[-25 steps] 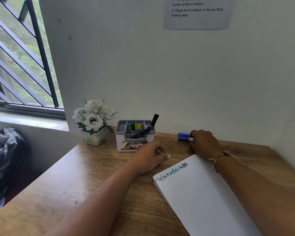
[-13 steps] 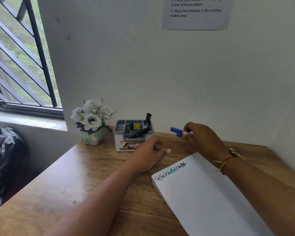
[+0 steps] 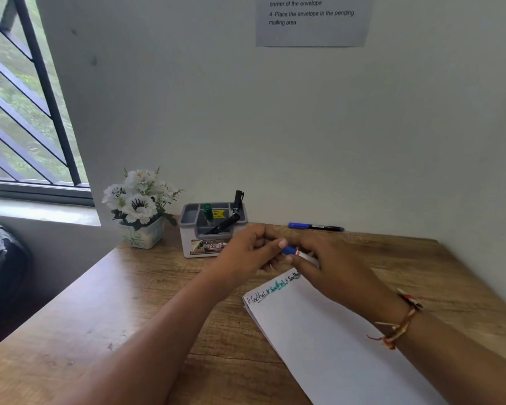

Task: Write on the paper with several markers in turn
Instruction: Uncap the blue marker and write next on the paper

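Note:
A white sheet of paper (image 3: 327,340) lies on the wooden desk (image 3: 129,311), with black and green words along its top edge. Just above that edge my right hand (image 3: 333,267) grips the white barrel of a blue-capped marker (image 3: 292,252). My left hand (image 3: 246,252) pinches the marker's blue cap between thumb and fingers. Another blue-capped marker (image 3: 316,227) lies on the desk against the wall. A grey organiser (image 3: 187,229) holds a green marker (image 3: 208,211) and two black markers (image 3: 231,220).
A pot of white flowers (image 3: 140,206) stands left of the organiser. The wall runs close behind the desk, with a printed notice (image 3: 313,21) on it. A barred window (image 3: 27,112) and a dark bag (image 3: 0,273) are at the left.
My right hand lifted one blue-capped marker from beside the wall and brought it toward me over the paper's top edge. My left hand rose from the desk and closed on its cap.

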A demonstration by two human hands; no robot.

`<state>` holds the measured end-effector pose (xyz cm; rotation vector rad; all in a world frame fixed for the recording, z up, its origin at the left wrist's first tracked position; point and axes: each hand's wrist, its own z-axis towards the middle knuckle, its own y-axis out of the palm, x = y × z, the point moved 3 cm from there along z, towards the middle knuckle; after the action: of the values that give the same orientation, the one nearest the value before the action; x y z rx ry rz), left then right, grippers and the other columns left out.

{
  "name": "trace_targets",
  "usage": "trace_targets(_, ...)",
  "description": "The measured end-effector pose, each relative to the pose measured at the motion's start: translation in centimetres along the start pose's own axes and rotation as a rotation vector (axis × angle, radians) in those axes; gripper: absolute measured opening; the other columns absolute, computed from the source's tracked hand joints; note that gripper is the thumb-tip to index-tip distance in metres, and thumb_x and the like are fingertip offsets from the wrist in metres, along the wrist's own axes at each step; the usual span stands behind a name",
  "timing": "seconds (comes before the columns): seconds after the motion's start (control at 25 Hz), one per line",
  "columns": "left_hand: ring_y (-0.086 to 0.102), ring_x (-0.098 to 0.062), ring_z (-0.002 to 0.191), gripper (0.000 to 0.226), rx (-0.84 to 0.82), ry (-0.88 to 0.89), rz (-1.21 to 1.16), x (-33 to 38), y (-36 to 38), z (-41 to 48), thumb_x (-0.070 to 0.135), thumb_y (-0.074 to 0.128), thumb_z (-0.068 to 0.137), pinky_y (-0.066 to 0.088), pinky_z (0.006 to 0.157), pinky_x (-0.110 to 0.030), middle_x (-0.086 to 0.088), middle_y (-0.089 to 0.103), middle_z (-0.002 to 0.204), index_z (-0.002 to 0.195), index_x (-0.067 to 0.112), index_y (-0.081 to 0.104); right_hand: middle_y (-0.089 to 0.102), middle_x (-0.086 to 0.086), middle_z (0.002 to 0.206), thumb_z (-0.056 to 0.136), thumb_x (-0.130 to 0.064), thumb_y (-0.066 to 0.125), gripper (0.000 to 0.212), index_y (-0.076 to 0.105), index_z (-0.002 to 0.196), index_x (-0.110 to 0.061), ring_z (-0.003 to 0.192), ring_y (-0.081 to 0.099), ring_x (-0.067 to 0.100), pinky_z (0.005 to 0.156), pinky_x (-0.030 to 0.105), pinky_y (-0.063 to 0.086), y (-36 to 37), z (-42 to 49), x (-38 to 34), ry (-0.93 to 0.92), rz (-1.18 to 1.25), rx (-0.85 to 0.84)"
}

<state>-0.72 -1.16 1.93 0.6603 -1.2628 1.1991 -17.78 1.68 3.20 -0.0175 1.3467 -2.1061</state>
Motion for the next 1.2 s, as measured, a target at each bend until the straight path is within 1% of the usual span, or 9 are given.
trace_targets(0.08, 0.065, -0.016, 0.072, 0.011, -0.006, -0.012, -0.002, 0.0, 0.0, -0.1, 0.017, 0.062, 0.098, 0.055, 0.065, -0.025, -0.017, 0.071, 0.087, 0.102, 0.007, 0.064, 0.069, -0.013, 0.101, 0.097, -0.042, 0.054, 0.027, 0.065, 0.118, -0.031, 0.088, 0.061, 0.004, 0.075, 0.026, 0.053, 0.4, 0.0, -0.1, -0.025, 0.036, -0.013)
trace_targets(0.28, 0.061, -0.018, 0.07, 0.022, -0.002, -0.035, 0.05, -0.2, 0.3, -0.2, 0.019, 0.063, 0.097, 0.054, 0.065, -0.027, -0.02, 0.068, 0.084, 0.103, -0.003, 0.063, 0.065, -0.015, 0.086, 0.1, -0.039, 0.049, 0.02, 0.066, 0.105, -0.029, 0.074, 0.058, 0.002, 0.058, 0.017, 0.042, 1.2, -0.6, -0.5, -0.012, 0.019, 0.001)
trace_targets(0.44, 0.061, -0.013, 0.067, 0.024, 0.0, -0.026, 0.03, 0.0, 0.2, -0.2, 0.02, 0.064, 0.096, 0.053, 0.065, -0.026, -0.011, 0.068, 0.079, 0.103, -0.003, 0.062, 0.054, -0.022, 0.066, 0.101, -0.043, 0.046, 0.02, 0.065, 0.103, -0.037, 0.06, 0.054, -0.003, 0.048, 0.017, 0.036, 0.5, -0.9, -0.5, 0.013, -0.009, 0.029)
trace_targets(0.64, 0.069, -0.017, 0.078, 0.024, 0.004, -0.05, 0.001, 0.0, 0.2, -0.4, 0.025, 0.057, 0.099, 0.057, 0.073, -0.028, -0.006, 0.075, 0.086, 0.108, 0.003, 0.06, 0.068, -0.015, 0.083, 0.1, -0.046, 0.044, 0.026, 0.062, 0.115, -0.034, 0.069, 0.061, 0.003, 0.058, 0.025, 0.051, 0.8, -0.6, -0.3, 0.078, -0.001, -0.061)
trace_targets(0.72, 0.074, -0.021, 0.095, 0.025, 0.073, -0.08, -0.106, -0.3, -0.2, -0.1, 0.024, 0.053, 0.102, 0.06, 0.084, -0.033, -0.012, 0.076, 0.104, 0.113, 0.002, 0.057, 0.068, -0.008, 0.085, 0.101, -0.038, 0.041, 0.026, 0.053, 0.124, -0.032, 0.072, 0.064, 0.01, 0.063, 0.036, 0.054, 0.3, -0.4, 0.4, 0.203, 0.098, -0.085)
trace_targets(0.8, 0.073, -0.023, 0.104, 0.022, 0.129, -0.117, -0.234, -0.5, -0.5, 0.1, 0.018, 0.051, 0.103, 0.06, 0.089, -0.036, -0.015, 0.075, 0.11, 0.116, 0.0, 0.053, 0.07, -0.004, 0.088, 0.103, -0.028, 0.04, 0.023, 0.047, 0.124, -0.034, 0.074, 0.065, 0.012, 0.067, 0.036, 0.054, -0.4, -0.3, 1.4, 0.329, 0.281, -0.091)
trace_targets(0.92, 0.072, -0.024, 0.096, 0.014, 0.145, -0.18, -0.305, -0.7, -0.4, 0.2, 0.009, 0.046, 0.105, 0.06, 0.086, -0.038, -0.012, 0.073, 0.101, 0.113, 0.002, 0.055, 0.074, 0.004, 0.099, 0.105, -0.017, 0.043, 0.022, 0.061, 0.11, -0.028, 0.081, 0.067, 0.011, 0.07, 0.029, 0.055, -0.9, -0.3, 2.6, 0.537, 0.715, -0.044)
trace_targets(1.08, 0.055, -0.017, 0.077, 0.022, 0.083, -0.187, 0.127, -0.9, -0.1, -0.2, 0.01, 0.042, 0.103, 0.048, 0.071, -0.033, -0.008, 0.061, 0.09, 0.097, 0.015, 0.063, 0.077, 0.015, 0.106, 0.1, -0.007, 0.05, 0.024, 0.07, 0.113, -0.014, 0.094, 0.073, 0.022, 0.078, 0.033, 0.058, -0.2, -0.3, 3.6, 0.689, 1.196, -0.006)
trace_targets(1.2, 0.056, -0.011, 0.079, 0.011, -0.031, -0.131, 0.507, -1.1, 0.3, -0.3, 0.033, 0.056, 0.1, 0.046, 0.069, -0.024, 0.0, 0.062, 0.102, 0.101, 0.027, 0.065, 0.079, 0.012, 0.1, 0.098, -0.015, 0.06, 0.018, 0.067, 0.114, -0.015, 0.093, 0.074, 0.02, 0.082, 0.032, 0.055, -0.1, -0.3, 4.3, 0.665, 1.214, 0.042)
